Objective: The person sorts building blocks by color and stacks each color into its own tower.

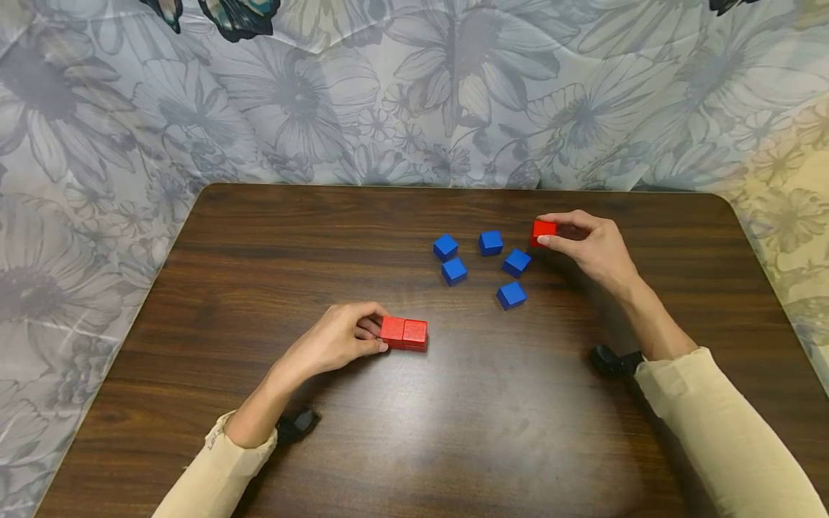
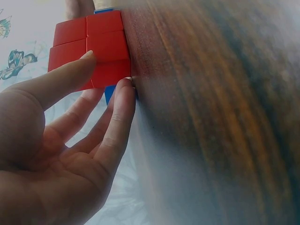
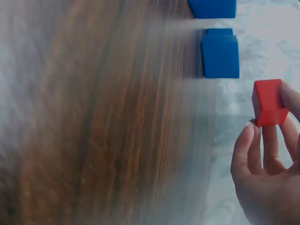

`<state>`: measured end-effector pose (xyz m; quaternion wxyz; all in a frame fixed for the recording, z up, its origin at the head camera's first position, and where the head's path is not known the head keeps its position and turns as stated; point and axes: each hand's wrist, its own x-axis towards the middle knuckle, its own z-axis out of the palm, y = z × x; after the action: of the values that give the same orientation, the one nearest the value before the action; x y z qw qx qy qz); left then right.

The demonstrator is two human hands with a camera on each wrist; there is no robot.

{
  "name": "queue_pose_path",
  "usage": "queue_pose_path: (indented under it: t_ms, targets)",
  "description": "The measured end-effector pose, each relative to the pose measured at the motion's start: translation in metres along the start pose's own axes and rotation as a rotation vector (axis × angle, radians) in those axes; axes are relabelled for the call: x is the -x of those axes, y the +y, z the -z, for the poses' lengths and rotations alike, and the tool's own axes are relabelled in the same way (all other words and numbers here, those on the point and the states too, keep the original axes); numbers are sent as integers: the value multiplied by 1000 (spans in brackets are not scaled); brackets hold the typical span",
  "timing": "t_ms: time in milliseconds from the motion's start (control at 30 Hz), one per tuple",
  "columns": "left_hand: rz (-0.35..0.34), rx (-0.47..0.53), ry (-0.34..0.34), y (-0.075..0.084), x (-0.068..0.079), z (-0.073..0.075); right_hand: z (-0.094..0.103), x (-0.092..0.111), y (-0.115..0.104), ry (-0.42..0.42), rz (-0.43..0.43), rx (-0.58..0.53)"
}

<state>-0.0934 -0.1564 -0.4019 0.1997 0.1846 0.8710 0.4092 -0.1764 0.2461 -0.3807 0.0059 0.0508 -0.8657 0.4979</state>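
My left hand [image 1: 333,338] pinches the left end of a compact group of red cubes [image 1: 415,334] on the brown table. From above two cubes show side by side; in the left wrist view the red faces [image 2: 108,44] appear stacked, with my thumb lying across the near side. Beyond the blue cubes, my right hand [image 1: 599,248] grips a single red cube [image 1: 542,229] between thumb and fingers. That red cube [image 3: 268,96] appears raised off the tabletop in the right wrist view.
Several loose blue cubes [image 1: 511,295] lie between the two hands, toward the far half of the table [image 1: 492,417]. A floral cloth [image 1: 298,101] hangs behind the far edge. Black wrist devices [image 1: 298,424] sit under both forearms.
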Motion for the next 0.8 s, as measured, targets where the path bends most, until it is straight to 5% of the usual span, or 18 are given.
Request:
queue_pose_path:
  t_ms: [200, 800]
  targets:
    - [-1, 4, 6, 0, 1, 0, -3, 11, -23, 14, 29, -47]
    - [-4, 2, 8, 0, 0, -1, -14, 27, -38, -10, 146, -117]
